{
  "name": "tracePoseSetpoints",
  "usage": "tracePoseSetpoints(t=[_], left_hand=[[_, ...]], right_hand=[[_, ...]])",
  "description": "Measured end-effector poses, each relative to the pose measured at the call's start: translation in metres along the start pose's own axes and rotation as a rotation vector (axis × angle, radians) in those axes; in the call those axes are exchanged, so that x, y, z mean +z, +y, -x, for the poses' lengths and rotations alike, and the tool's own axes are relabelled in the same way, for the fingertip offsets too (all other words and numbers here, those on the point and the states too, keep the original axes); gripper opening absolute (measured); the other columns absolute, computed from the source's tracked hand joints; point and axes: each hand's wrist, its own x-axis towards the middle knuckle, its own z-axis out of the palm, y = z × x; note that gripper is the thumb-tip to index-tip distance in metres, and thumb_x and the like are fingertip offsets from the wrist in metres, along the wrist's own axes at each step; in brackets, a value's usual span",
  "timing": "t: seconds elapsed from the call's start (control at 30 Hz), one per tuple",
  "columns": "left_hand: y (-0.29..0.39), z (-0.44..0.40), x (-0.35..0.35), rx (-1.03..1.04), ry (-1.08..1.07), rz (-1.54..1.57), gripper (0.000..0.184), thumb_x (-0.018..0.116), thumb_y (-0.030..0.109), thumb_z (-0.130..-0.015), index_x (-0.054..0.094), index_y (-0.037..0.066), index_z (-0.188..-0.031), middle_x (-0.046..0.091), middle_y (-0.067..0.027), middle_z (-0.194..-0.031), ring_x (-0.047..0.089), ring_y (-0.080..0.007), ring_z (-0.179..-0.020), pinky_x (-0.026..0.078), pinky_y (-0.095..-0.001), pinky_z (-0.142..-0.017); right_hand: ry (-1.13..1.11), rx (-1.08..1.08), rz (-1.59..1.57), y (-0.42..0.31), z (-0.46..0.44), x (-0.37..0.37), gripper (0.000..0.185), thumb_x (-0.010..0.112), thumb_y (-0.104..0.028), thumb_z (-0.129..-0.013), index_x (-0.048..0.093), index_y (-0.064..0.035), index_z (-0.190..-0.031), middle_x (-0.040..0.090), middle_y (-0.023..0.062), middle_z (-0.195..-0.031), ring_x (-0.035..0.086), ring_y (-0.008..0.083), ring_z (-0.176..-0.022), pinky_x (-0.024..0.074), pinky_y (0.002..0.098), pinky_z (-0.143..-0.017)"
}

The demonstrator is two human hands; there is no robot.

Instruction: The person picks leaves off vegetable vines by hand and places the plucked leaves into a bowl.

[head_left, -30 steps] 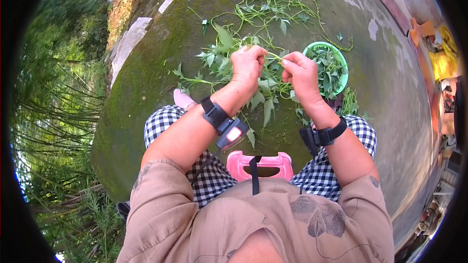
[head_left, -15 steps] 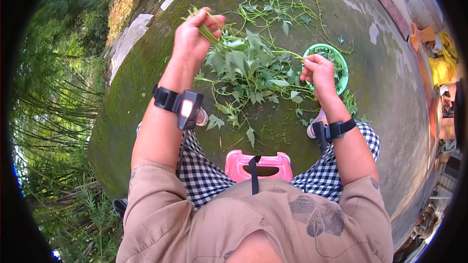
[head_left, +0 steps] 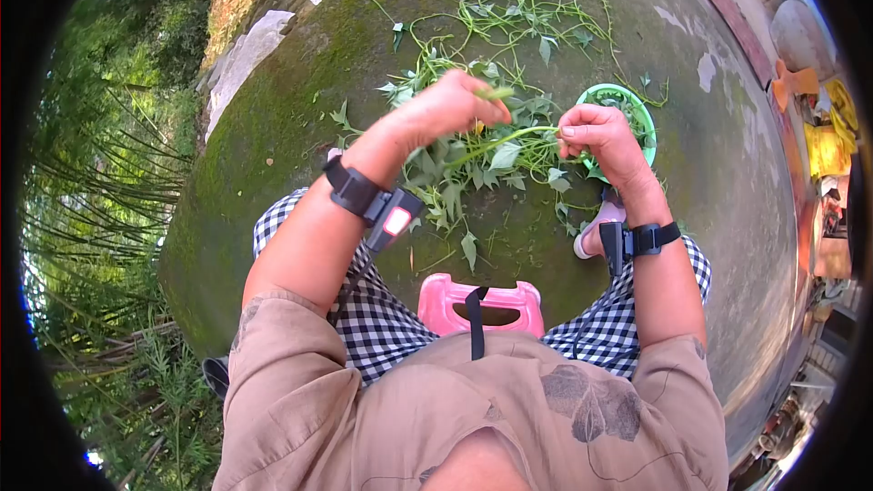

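Observation:
My left hand [head_left: 452, 109] is closed round a bunch of green stems, whose cut ends show past the fingers; leaves hang below the hand. My right hand [head_left: 602, 138] pinches the end of one green stem [head_left: 518, 134], which stretches left toward the leaves under my left hand. Beneath both hands lies a pile of leafy vines [head_left: 446, 195] on the ground. Just behind my right hand stands a green basket [head_left: 647, 118] with cut leaves inside, partly hidden by that hand.
Bare, tangled stems [head_left: 518, 9] lie on the mossy concrete [head_left: 309, 118] farther out. A pink stool [head_left: 436, 300] is between my knees. Stone blocks [head_left: 250, 59] and greenery border the left; yellow cloth [head_left: 827, 141] and household clutter line the right.
My left hand has swung right and closer to me with the bunch, nearing my right hand. My right hand has shifted slightly right, still pinching a stem.

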Motion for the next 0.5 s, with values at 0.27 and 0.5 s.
tracePoseSetpoints(t=[0.27,0.5], left_hand=[[-0.010,-0.007,0.022,-0.029,-0.268,0.360,0.017,0.066,0.009,-0.082,0.068,-0.007,-0.089,0.056,-0.0014,-0.058,0.039,-0.0040,-0.041,0.025,-0.0209,-0.039],[-0.019,-0.017,0.038,0.076,-0.193,0.361,0.018,0.062,0.010,-0.080,0.066,-0.007,-0.087,0.053,-0.0007,-0.056,0.039,-0.0048,-0.040,0.026,-0.0216,-0.040]], right_hand=[[0.014,-0.093,0.093,-0.004,0.002,-0.003,0.015,0.068,-0.014,-0.080,0.069,-0.0022,-0.089,0.065,0.0011,-0.077,0.060,0.0103,-0.073,0.0462,0.0250,-0.072],[0.139,-0.546,0.771,-0.009,0.011,0.014,0.011,0.065,-0.014,-0.083,0.067,-0.0059,-0.090,0.063,0.0063,-0.082,0.061,0.0200,-0.077,0.0477,0.0315,-0.072]])
